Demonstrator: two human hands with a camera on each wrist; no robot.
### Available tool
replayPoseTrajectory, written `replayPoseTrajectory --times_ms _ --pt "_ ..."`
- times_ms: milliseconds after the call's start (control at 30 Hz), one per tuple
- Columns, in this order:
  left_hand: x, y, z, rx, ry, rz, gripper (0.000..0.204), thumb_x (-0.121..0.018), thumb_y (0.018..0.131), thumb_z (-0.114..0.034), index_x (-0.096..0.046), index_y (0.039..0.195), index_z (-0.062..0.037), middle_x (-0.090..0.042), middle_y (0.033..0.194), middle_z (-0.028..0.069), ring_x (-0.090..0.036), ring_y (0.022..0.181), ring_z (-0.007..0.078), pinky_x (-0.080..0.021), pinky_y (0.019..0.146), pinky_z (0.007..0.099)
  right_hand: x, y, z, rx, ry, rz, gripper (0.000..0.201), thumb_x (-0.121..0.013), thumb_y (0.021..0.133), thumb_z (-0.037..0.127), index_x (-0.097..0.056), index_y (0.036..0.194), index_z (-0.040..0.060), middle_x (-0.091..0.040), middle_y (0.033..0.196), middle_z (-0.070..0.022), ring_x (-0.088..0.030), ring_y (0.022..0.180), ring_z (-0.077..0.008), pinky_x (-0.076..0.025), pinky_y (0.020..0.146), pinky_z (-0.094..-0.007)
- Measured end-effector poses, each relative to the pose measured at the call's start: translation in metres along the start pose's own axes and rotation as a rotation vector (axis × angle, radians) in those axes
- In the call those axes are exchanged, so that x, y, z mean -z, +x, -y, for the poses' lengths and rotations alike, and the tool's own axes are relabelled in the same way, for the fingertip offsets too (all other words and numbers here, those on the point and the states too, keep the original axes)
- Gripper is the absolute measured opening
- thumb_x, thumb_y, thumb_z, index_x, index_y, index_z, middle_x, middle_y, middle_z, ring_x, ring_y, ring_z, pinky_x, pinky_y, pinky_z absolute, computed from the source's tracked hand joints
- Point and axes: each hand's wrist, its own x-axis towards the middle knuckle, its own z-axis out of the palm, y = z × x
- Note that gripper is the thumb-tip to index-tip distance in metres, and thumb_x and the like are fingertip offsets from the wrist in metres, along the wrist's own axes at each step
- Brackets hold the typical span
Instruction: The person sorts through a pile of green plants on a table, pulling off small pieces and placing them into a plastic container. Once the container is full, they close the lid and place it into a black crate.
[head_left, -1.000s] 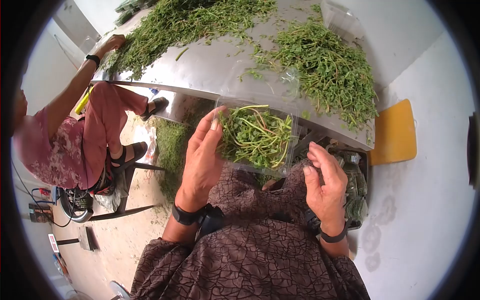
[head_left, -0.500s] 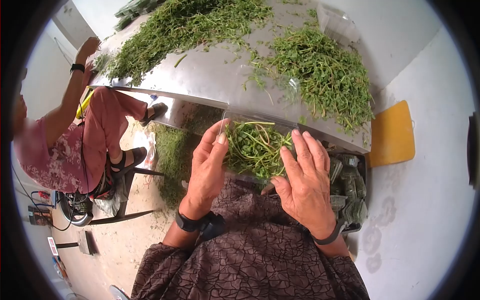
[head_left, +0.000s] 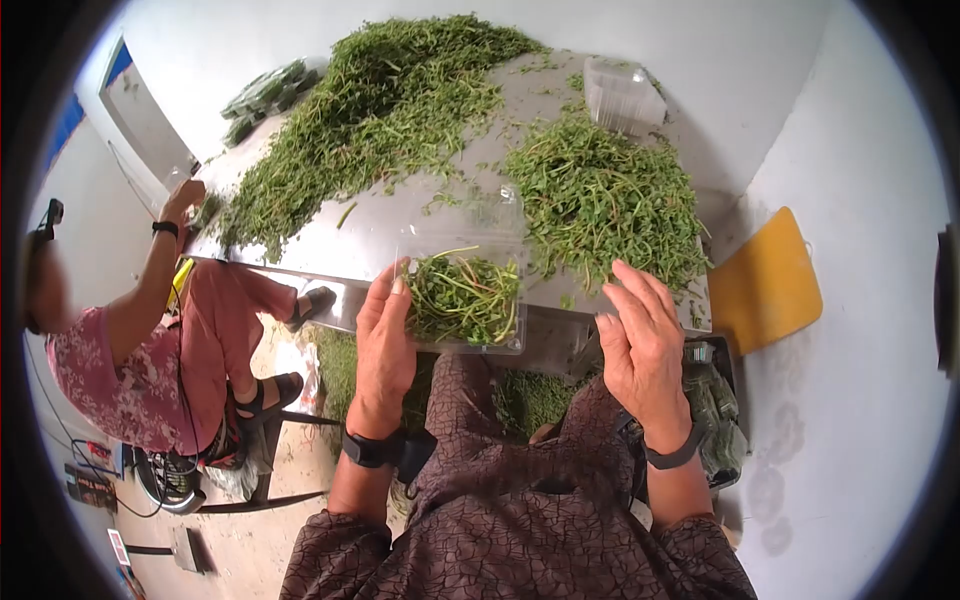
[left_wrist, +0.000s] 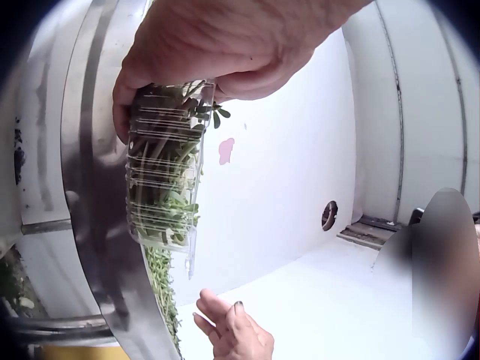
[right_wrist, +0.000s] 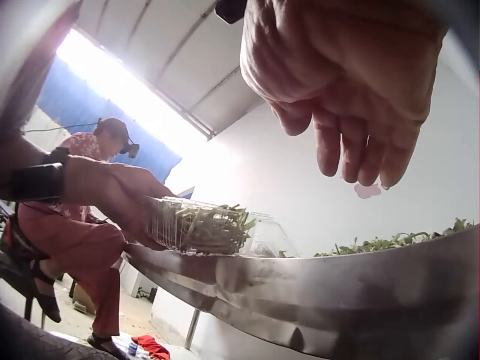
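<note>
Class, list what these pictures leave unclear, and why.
Head view: part of the left edge of the clear, rectangular plastic box, behind the left hand.
Left wrist view: wrist of the right hand, cut off by the bottom edge.
Head view: face of the seated person in pink, blurred.

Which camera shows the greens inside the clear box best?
The head view: it looks down into the open clear box, so the greens show plainly. The left wrist view shows them mostly through the ribbed wall; the right wrist view shows them from the side, beside the left hand.
</note>
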Motion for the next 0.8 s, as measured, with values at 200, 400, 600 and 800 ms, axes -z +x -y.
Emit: replayPoseTrajectory --times_ms 200,400,600,800 --pt "0.007 0.041 -0.003 -0.194 0.466 0.047 0.034 -0.045 0.097 -0.018 -0.052 0.125 -0.0004 -0.056 0.112 0.0049 -0.053 0.098 0.0113 -0.044 0.081 0.0255 -0.013 0.008 -0.035 -0.025 0.032 -0.109 0.018 -0.061 0.081 0.004 -0.062 0.094 -0.0081 -0.063 0.107 -0.0206 -0.058 0.100 -0.0367 -0.048 0.086 -0.0426" --pt "0.012 0.067 -0.003 -0.486 0.739 0.003 0.040 -0.051 0.095 -0.034 -0.058 0.116 0.0002 -0.059 0.097 0.0058 -0.053 0.088 0.0141 -0.044 0.077 0.0275 -0.022 0.011 -0.059 -0.061 0.037 -0.195 0.012 -0.061 0.081 0.002 -0.064 0.090 -0.0058 -0.066 0.100 -0.0180 -0.062 0.091 -0.0329 -0.052 0.077 -0.0392" --pt "-0.004 0.073 -0.019 -0.610 0.776 -0.314 0.037 -0.044 0.097 -0.027 -0.060 0.107 0.0045 -0.061 0.107 0.0163 -0.057 0.097 0.0272 -0.044 0.085 0.0353 -0.029 0.003 -0.071 -0.083 0.138 -0.226 0.013 -0.058 0.086 0.006 -0.064 0.090 -0.0046 -0.066 0.100 -0.0178 -0.063 0.090 -0.0325 -0.052 0.076 -0.0401" --pt "-0.034 0.061 -0.032 -0.706 1.029 0.113 0.041 -0.036 0.099 -0.028 -0.056 0.118 0.0027 -0.055 0.123 0.0201 -0.048 0.118 0.0339 -0.036 0.102 0.0399 -0.025 0.004 -0.067 -0.120 0.125 -0.185 0.011 -0.057 0.084 0.004 -0.064 0.088 -0.0044 -0.066 0.099 -0.0163 -0.062 0.092 -0.0318 -0.050 0.077 -0.0388"
